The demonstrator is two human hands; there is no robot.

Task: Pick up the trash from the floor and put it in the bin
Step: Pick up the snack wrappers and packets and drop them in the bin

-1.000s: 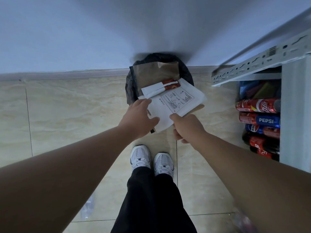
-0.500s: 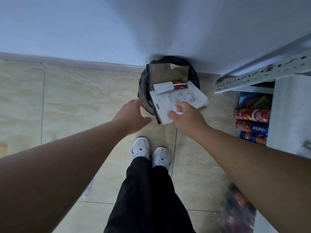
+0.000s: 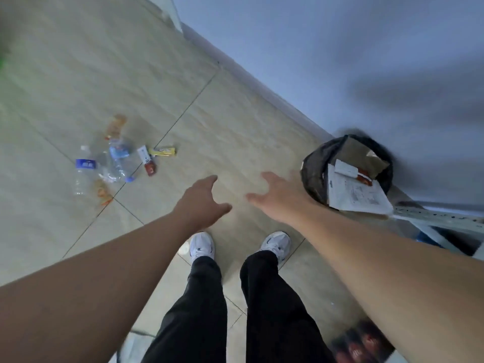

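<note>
A black-lined bin (image 3: 313, 169) stands against the wall at the right, with a white printed paper (image 3: 353, 193) and a brown paper bag (image 3: 358, 153) sticking out of its top. My right hand (image 3: 281, 196) hangs open just left of the bin, holding nothing. My left hand (image 3: 203, 203) is open too, over bare floor. A heap of trash lies on the tiles to the left: crushed clear plastic bottles (image 3: 115, 163), a yellow wrapper (image 3: 163, 151), a white and red sachet (image 3: 146, 163) and orange wrappers (image 3: 103, 192).
A pale wall with a skirting runs diagonally behind the bin. A metal shelf rail (image 3: 440, 217) juts in at the right, with red cans (image 3: 364, 341) blurred at the bottom right. My feet in white shoes (image 3: 201, 247) stand on the beige tiles.
My right hand has let go of the white paper, which now rests in the bin. Both hands have pulled back, and my view has swung left to show the trash heap.
</note>
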